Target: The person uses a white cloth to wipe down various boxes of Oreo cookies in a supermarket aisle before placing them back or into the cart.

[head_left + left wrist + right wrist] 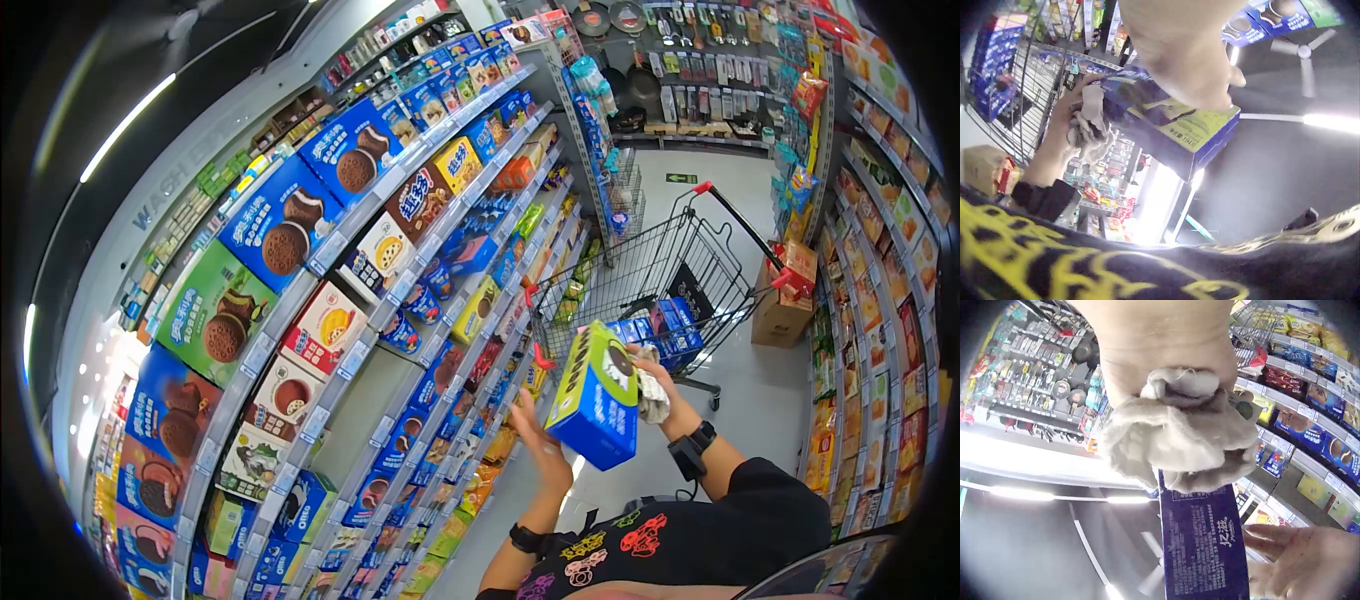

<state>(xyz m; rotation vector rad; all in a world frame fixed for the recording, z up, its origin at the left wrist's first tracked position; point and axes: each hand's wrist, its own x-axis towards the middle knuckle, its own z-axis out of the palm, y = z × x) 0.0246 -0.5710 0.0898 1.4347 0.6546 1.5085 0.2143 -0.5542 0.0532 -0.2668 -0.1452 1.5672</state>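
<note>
A blue and green cookie box [598,415] is tilted in front of my chest, held at its far right side by my right hand [677,403]. Bunched over that hand's fingers is a crumpled off-white cloth [1169,440], which hides most of the grip. My left hand [541,440] is just left of the box, its fingers extended. In the right wrist view the box's dark blue printed side [1204,544] hangs below the cloth, with the left hand [1304,559] beside it. The left wrist view has the green and blue box [1179,125] partly behind the blurred left hand.
A wire shopping cart [640,270] with blue packages [672,325] inside stands ahead. Shelves of cookie boxes [285,235] line the left, and packaged snacks [905,380] line the right. A cardboard carton [785,318] sits behind the cart. Hanging pans [640,90] are at the back.
</note>
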